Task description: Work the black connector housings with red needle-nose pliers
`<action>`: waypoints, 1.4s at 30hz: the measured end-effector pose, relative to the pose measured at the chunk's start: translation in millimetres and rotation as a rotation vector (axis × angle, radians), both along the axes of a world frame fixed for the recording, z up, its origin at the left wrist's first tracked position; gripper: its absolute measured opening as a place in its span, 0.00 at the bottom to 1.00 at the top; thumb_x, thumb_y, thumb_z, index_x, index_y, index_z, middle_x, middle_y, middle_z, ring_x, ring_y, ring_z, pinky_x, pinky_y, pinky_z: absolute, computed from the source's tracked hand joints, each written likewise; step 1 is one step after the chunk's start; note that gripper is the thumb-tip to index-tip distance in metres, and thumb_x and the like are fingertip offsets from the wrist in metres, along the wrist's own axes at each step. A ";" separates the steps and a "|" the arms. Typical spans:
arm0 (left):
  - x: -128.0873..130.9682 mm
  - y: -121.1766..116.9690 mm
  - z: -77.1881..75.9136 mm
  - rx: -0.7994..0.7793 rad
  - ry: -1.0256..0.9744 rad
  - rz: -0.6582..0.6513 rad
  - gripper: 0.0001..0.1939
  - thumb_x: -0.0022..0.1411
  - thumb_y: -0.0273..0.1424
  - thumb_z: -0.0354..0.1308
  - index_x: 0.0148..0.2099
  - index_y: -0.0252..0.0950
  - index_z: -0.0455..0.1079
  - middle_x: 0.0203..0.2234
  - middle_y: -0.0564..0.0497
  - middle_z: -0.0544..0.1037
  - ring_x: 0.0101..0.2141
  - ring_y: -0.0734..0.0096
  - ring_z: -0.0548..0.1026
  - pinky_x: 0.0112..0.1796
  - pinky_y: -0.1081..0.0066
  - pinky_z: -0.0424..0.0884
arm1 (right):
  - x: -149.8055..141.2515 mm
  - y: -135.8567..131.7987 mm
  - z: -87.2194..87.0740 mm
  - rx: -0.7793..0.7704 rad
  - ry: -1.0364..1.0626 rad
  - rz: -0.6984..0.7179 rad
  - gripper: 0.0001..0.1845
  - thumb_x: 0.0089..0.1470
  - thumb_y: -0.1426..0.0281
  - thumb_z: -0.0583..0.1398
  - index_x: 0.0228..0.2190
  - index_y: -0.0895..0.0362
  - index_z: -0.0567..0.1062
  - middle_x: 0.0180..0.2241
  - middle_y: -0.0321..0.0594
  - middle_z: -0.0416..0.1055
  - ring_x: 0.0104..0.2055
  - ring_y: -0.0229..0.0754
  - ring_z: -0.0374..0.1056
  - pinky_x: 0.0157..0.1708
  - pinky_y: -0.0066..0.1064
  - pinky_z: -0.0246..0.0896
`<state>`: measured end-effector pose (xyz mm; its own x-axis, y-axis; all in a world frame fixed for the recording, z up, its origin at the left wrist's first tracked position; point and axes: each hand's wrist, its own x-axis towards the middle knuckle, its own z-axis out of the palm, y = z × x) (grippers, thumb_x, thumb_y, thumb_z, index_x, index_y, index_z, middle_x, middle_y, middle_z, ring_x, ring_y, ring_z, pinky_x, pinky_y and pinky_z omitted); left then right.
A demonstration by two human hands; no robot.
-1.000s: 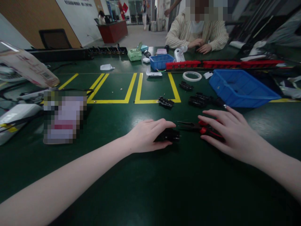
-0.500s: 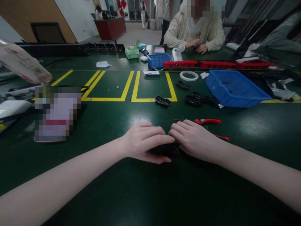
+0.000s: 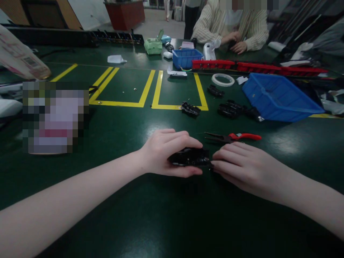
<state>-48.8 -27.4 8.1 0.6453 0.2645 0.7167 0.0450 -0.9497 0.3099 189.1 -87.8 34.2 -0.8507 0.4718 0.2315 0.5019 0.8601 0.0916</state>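
Note:
My left hand [image 3: 166, 152] is wrapped round a small black plastic part [image 3: 190, 157] that rests on the green table [image 3: 129, 200]. My right hand [image 3: 243, 168] lies just right of it, its fingertips pinched against the part's right end. Red-handled pliers [image 3: 232, 137] lie on the table right behind my right hand, jaws pointing left, with no hand on them.
More black parts [image 3: 190, 108] [image 3: 231, 109] lie further back by the yellow floor-tape lines [image 3: 158, 89]. A large blue bin [image 3: 279, 98] stands at the right, a small blue bin [image 3: 186, 57] and a tape ring [image 3: 223, 79] behind. A person in a striped shirt [image 3: 231, 25] sits opposite.
My right hand left the pliers, came over to the black part and now sits at its right end. My left hand has kept hold of the part.

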 end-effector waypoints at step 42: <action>6.5 -18.1 2.0 -0.232 0.100 0.067 0.20 0.59 0.49 0.59 0.37 0.36 0.64 0.28 0.54 0.76 0.27 0.73 0.76 0.30 0.74 0.70 | -31.2 -15.7 20.1 -0.205 0.546 -0.321 0.06 0.57 0.71 0.59 0.32 0.52 0.77 0.37 0.41 0.68 0.38 0.39 0.68 0.30 0.29 0.66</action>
<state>-42.2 -45.5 10.0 0.6855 0.4588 0.5653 0.1471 -0.8478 0.5096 157.9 -103.5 54.3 -0.4467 0.7627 0.4678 0.6643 0.6329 -0.3975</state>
